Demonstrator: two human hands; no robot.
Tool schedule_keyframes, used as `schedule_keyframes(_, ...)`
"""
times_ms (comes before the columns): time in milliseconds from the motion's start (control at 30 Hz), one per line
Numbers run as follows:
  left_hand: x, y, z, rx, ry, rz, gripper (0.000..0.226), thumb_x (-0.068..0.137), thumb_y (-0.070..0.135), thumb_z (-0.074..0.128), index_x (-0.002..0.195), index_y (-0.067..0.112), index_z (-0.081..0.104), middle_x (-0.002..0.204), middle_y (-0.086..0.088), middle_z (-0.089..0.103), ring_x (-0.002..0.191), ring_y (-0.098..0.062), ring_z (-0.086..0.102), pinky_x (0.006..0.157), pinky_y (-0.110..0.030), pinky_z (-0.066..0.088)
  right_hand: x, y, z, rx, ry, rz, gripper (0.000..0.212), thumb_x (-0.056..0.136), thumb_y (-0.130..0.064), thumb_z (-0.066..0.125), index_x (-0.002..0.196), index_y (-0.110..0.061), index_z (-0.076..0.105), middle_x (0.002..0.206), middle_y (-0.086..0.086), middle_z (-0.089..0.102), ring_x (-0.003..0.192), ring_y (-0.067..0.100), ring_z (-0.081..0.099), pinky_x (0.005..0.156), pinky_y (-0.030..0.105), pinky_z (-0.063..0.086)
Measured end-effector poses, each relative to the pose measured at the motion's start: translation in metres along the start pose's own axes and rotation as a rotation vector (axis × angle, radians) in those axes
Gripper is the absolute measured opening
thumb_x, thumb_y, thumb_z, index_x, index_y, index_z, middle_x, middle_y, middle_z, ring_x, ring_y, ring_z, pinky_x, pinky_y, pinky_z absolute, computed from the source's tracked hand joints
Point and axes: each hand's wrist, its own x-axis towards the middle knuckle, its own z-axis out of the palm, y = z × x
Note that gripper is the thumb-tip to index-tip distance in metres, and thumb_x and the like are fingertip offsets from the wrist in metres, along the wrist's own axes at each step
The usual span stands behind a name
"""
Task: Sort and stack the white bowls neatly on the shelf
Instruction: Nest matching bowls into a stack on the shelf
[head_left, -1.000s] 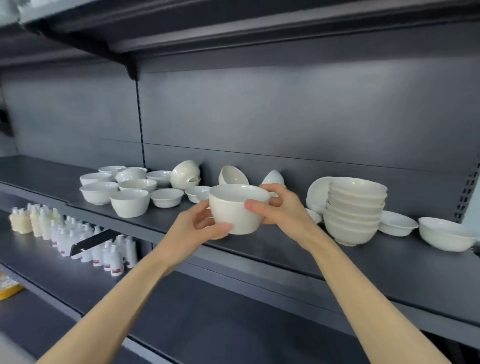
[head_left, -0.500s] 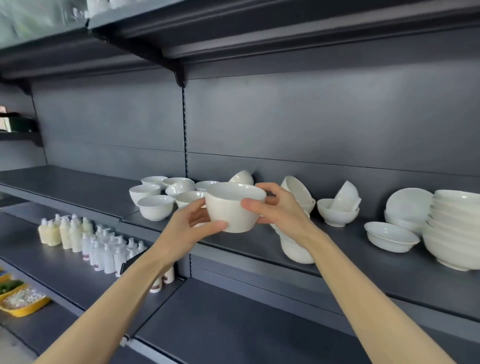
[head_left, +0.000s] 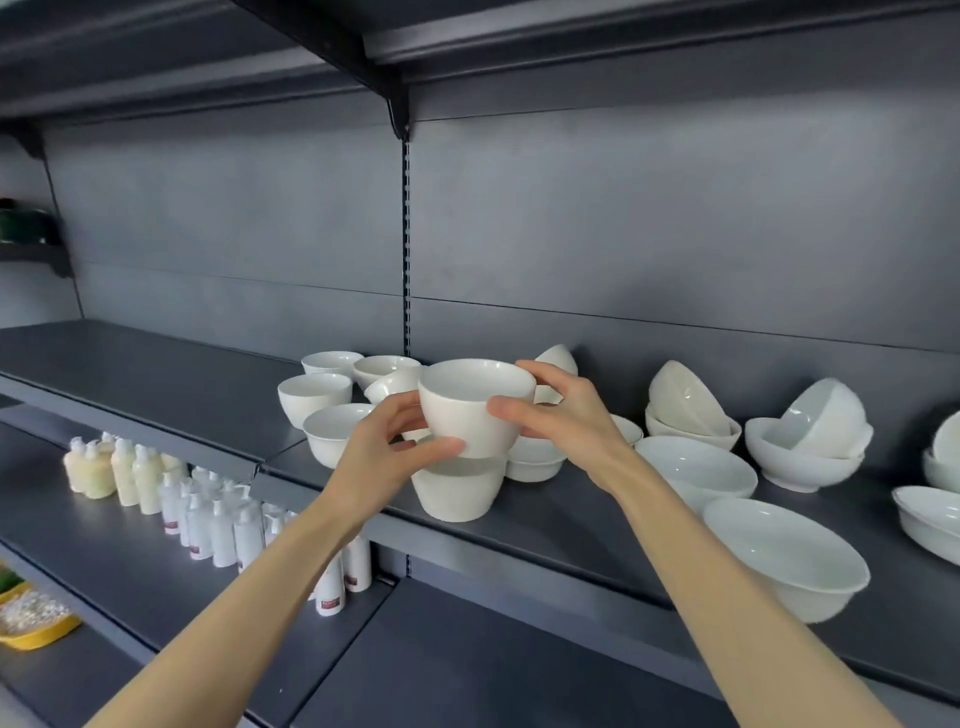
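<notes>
Head view: at the centre of the frame both hands hold one deep white bowl (head_left: 475, 410) upright by its wall. The left hand (head_left: 384, 457) curls its fingers (head_left: 441, 447) round the bowl's lower left side. The right hand (head_left: 566, 421) grips the right side, with its thumb on the near wall and its other fingers reaching over the far rim. The held bowl sits directly over a second deep bowl (head_left: 457, 491) that stands on the dark grey shelf (head_left: 571, 519). A shadowed band shows between the two, and I cannot tell whether they touch.

Just left of the hands stands a cluster of small upright bowls (head_left: 314, 397) on the same shelf. To the right, two bowls lie tilted inside others (head_left: 685, 395) (head_left: 826, 415) against the back panel. Nearer the shelf edge are a wide shallow bowl (head_left: 696, 467) and a large bowl (head_left: 784, 556).

On the lower shelf, at the left of the frame, stand rows of small bottles (head_left: 208, 519). A yellow tray (head_left: 31, 618) lies at the lower left edge.
</notes>
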Motion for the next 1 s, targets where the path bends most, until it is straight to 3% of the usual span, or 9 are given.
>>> schedule_keyframes(67, 0.009, -0.01, -0.006, 0.0, -0.009, -0.01, 0.069, 0.055, 0.045, 0.08, 0.118, 0.026, 0.058, 0.115, 0.012, 0.069, 0.112, -0.002, 0.06, 0.096, -0.032, 0.047, 0.009, 0.006, 0.007, 0.004, 0.005, 0.019, 0.063, 0.07, -0.031, 0.084, 0.127, -0.021, 0.059, 0.119, -0.01, 0.063, 0.107, 0.01, 0.064, 0.093, 0.034, 0.055)
schedule_keyframes(200, 0.018, -0.029, -0.013, -0.034, -0.047, -0.018, 0.064, 0.058, 0.047, 0.077, 0.117, 0.033, 0.058, 0.116, 0.016, 0.067, 0.113, -0.001, 0.059, 0.097, -0.031, 0.047, 0.019, 0.017, 0.019, 0.004, 0.013, 0.04, 0.045, 0.073, -0.022, 0.082, 0.113, -0.029, 0.063, 0.102, -0.018, 0.066, 0.094, 0.002, 0.066, 0.087, 0.027, 0.056)
schedule_keyframes(367, 0.028, -0.053, -0.019, -0.097, -0.157, -0.028, 0.068, 0.061, 0.045, 0.078, 0.124, 0.031, 0.055, 0.122, 0.017, 0.064, 0.119, -0.002, 0.054, 0.1, -0.031, 0.045, 0.02, 0.031, 0.031, -0.029, 0.061, 0.075, 0.043, 0.071, -0.024, 0.083, 0.11, -0.031, 0.064, 0.108, -0.009, 0.069, 0.094, 0.005, 0.067, 0.076, 0.016, 0.052)
schedule_keyframes(533, 0.032, -0.072, -0.031, -0.123, -0.279, -0.043, 0.081, 0.055, 0.041, 0.082, 0.128, 0.032, 0.05, 0.124, 0.021, 0.06, 0.118, 0.003, 0.052, 0.096, -0.021, 0.047, 0.013, 0.041, 0.046, -0.074, 0.155, 0.143, 0.075, 0.051, -0.052, 0.083, 0.12, -0.032, 0.063, 0.119, -0.008, 0.066, 0.114, 0.011, 0.06, 0.093, 0.031, 0.05)
schedule_keyframes(600, 0.035, -0.077, -0.035, -0.125, -0.317, -0.046, 0.08, 0.059, 0.03, 0.087, 0.13, 0.031, 0.049, 0.124, 0.02, 0.058, 0.116, 0.005, 0.053, 0.091, -0.016, 0.049, 0.009, 0.04, 0.051, -0.092, 0.174, 0.151, 0.072, 0.055, -0.048, 0.083, 0.123, -0.033, 0.062, 0.119, -0.01, 0.066, 0.115, 0.009, 0.058, 0.092, 0.029, 0.05)
schedule_keyframes(700, 0.038, -0.08, -0.038, -0.147, -0.363, -0.014, 0.072, 0.07, 0.009, 0.083, 0.13, 0.026, 0.047, 0.123, 0.018, 0.057, 0.109, 0.009, 0.054, 0.083, -0.01, 0.049, 0.002, 0.041, 0.059, -0.085, 0.22, 0.153, 0.052, 0.072, -0.028, 0.082, 0.121, -0.031, 0.064, 0.117, -0.01, 0.067, 0.116, 0.01, 0.058, 0.089, 0.026, 0.049)
schedule_keyframes(800, 0.038, -0.084, -0.038, -0.18, -0.413, -0.012, 0.072, 0.071, 0.004, 0.081, 0.129, 0.027, 0.046, 0.121, 0.019, 0.055, 0.102, 0.015, 0.055, 0.078, -0.008, 0.048, -0.004, 0.042, 0.064, -0.084, 0.266, 0.187, 0.053, 0.07, -0.03, 0.082, 0.12, -0.032, 0.064, 0.118, -0.009, 0.068, 0.117, 0.013, 0.058, 0.097, 0.03, 0.048)
schedule_keyframes(900, 0.039, -0.09, -0.037, -0.191, -0.433, -0.025, 0.075, 0.069, 0.005, 0.083, 0.128, 0.032, 0.044, 0.126, 0.014, 0.053, 0.11, 0.005, 0.055, 0.082, -0.013, 0.051, -0.009, 0.041, 0.068, -0.09, 0.284, 0.21, 0.068, 0.062, -0.04, 0.083, 0.125, -0.029, 0.061, 0.12, -0.007, 0.067, 0.115, 0.013, 0.061, 0.098, 0.033, 0.049)
schedule_keyframes(1000, 0.04, -0.095, -0.036, -0.198, -0.446, -0.043, 0.079, 0.069, 0.008, 0.083, 0.134, 0.029, 0.044, 0.126, 0.01, 0.055, 0.112, -0.003, 0.056, 0.086, -0.018, 0.053, -0.011, 0.043, 0.068, -0.096, 0.282, 0.219, 0.055, 0.074, -0.028, 0.081, 0.125, -0.027, 0.06, 0.117, -0.008, 0.068, 0.11, 0.011, 0.064, 0.098, 0.036, 0.051)
